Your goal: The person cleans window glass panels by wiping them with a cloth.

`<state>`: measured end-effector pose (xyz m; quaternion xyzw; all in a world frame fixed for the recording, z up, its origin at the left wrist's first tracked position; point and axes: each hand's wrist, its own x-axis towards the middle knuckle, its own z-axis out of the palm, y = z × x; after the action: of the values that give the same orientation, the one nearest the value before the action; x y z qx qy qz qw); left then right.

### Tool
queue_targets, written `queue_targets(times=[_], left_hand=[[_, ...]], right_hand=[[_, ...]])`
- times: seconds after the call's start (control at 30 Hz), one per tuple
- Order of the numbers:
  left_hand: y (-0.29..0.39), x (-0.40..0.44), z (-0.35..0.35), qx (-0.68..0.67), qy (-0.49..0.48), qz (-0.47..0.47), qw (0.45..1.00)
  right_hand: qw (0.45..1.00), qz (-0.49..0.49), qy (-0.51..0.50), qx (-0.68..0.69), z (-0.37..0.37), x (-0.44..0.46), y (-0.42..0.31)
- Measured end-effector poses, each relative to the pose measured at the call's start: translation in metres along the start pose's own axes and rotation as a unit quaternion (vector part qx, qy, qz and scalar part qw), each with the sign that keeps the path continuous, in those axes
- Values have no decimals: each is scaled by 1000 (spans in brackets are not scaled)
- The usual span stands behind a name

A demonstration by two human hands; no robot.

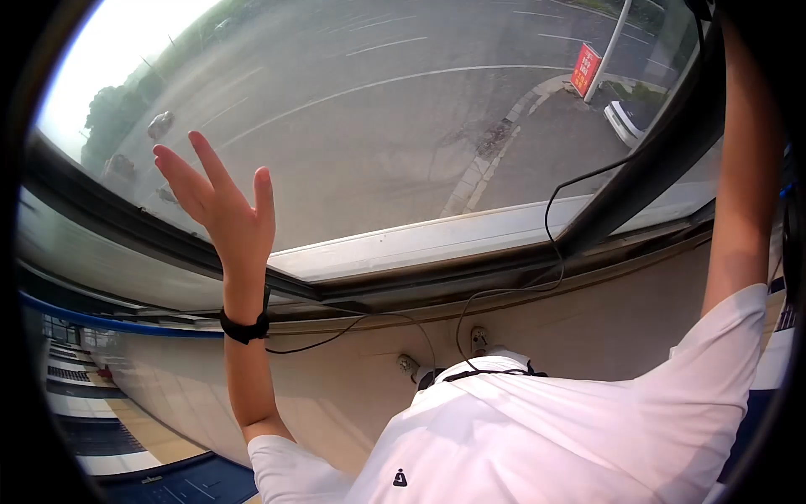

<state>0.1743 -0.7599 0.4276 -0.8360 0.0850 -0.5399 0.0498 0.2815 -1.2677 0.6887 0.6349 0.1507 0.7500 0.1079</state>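
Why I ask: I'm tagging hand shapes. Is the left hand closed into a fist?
No, the left hand is raised with its fingers extended and spread, the grey road showing between them.

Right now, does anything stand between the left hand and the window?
Nothing visible does: the left hand is raised and open in front of the window. The cable runs lower and farther right, not across its way. Whether the hand touches the window, I cannot tell.

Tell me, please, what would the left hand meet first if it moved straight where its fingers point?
The left hand would probably meet the large, transparent glass window pane first; whether they touch is unclear.
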Motion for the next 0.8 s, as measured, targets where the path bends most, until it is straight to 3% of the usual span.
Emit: queue_targets(times=[0.17,0.53,0.57,0.67,0.73,0.8], left_hand=[[17,11,8,-51,-22,-14,998],[46,21,-2,-190,-49,-40,980],[47,23,-10,-185,-33,-36,982],[14,1,-44,50,118,-63,990],[-21,3,-64,65,190,-131,971],[-39,2,-62,99,189,-174,961]], right_hand=[[1000,5,-26,17,9,-14,-8],[996,-4,9,90,29,35,-119],[995,-5,10,97,30,40,-130],[993,-9,24,117,30,66,-167],[990,-11,34,135,26,85,-201],[988,-19,39,150,28,100,-224]])
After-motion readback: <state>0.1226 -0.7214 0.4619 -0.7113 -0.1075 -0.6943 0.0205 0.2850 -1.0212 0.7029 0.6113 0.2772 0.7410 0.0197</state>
